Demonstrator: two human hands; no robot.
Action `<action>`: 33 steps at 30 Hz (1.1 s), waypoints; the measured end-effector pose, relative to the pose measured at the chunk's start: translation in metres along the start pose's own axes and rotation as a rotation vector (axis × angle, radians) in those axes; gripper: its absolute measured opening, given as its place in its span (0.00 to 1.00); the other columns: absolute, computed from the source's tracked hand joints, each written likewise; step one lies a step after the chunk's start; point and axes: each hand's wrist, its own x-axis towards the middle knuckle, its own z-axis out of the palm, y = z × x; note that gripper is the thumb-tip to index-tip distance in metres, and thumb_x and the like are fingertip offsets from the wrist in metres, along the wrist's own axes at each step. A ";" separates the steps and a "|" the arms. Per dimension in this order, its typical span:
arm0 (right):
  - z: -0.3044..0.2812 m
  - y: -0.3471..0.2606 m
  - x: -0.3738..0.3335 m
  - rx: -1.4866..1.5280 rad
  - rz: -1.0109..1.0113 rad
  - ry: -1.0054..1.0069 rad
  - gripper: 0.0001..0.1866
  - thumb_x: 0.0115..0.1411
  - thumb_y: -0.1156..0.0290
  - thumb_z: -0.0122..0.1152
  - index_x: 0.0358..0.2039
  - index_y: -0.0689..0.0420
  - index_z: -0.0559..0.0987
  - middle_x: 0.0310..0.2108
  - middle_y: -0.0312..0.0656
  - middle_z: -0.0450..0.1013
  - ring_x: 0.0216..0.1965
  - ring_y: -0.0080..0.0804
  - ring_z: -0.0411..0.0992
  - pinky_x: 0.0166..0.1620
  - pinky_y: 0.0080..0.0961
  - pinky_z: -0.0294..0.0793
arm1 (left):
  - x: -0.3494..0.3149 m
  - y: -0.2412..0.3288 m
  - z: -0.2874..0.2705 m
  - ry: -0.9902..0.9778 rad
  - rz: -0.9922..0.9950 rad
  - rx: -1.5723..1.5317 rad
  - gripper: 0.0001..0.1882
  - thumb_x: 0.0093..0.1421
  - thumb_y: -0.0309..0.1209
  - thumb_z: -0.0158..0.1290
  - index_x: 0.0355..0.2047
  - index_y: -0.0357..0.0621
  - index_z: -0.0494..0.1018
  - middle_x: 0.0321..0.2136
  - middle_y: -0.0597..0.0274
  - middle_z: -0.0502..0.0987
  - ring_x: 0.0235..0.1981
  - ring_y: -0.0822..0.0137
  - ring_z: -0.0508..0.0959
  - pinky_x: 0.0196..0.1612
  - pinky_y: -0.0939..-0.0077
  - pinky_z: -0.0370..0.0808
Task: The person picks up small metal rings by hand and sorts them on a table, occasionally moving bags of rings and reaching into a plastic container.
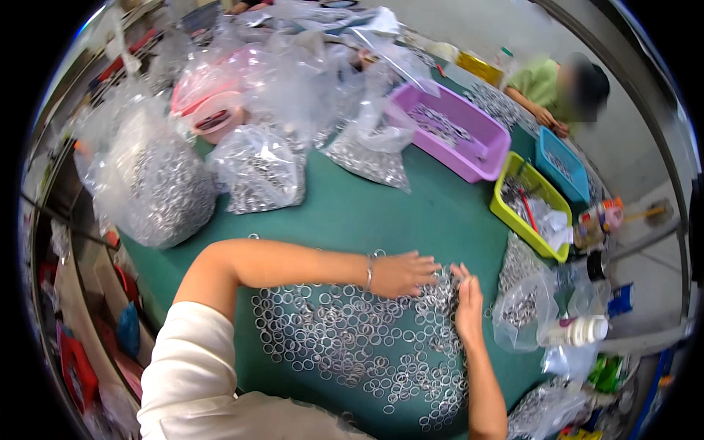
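Many small silver metal rings [352, 330] lie loosely spread over the green tabletop [337, 209] in front of me. My left hand [403, 273], with a bracelet at its wrist, lies palm down with its fingers stretched toward the right, at the far edge of the rings. Opposite it, my right hand [468, 301] stands on its side along the right edge, fingers extended and touching the rings. Between the two hands the rings sit closer together, in a low heap. Neither hand grips anything. The left forearm hides part of the far edge of the spread.
Clear bags of metal parts [158, 187] crowd the far left. A purple bin [480, 165], a lime-green basket [546, 249] and a blue basket [579, 189] line the far right. A white bottle [587, 330] and another bag [522, 308] are right of my hand. A person [539, 88] sits beyond.
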 end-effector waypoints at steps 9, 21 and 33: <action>-0.005 -0.080 -0.045 0.189 -0.110 -0.142 0.20 0.69 0.60 0.40 0.45 0.63 0.75 0.49 0.49 0.73 0.52 0.38 0.69 0.57 0.31 0.64 | -0.067 0.077 -0.029 0.126 -0.313 -0.768 0.20 0.65 0.35 0.48 0.55 0.41 0.66 0.56 0.46 0.66 0.56 0.50 0.69 0.61 0.59 0.66; 0.086 -0.200 -0.111 -0.087 -0.526 -0.333 0.08 0.53 0.78 0.61 0.35 0.60 0.79 0.43 0.48 0.73 0.46 0.46 0.70 0.50 0.35 0.68 | -0.200 0.185 -0.015 0.742 -0.668 -2.140 0.18 0.67 0.27 0.45 0.54 0.28 0.64 0.47 0.52 0.72 0.48 0.63 0.74 0.56 0.67 0.73; 0.126 -0.187 -0.151 -0.206 -0.332 -0.652 0.11 0.62 0.69 0.55 0.40 0.61 0.80 0.44 0.51 0.76 0.48 0.45 0.72 0.54 0.35 0.68 | -0.465 0.134 -0.033 2.153 -0.647 -1.197 0.16 0.63 0.29 0.53 0.49 0.33 0.70 0.34 0.60 0.78 0.28 0.78 0.76 0.30 0.86 0.75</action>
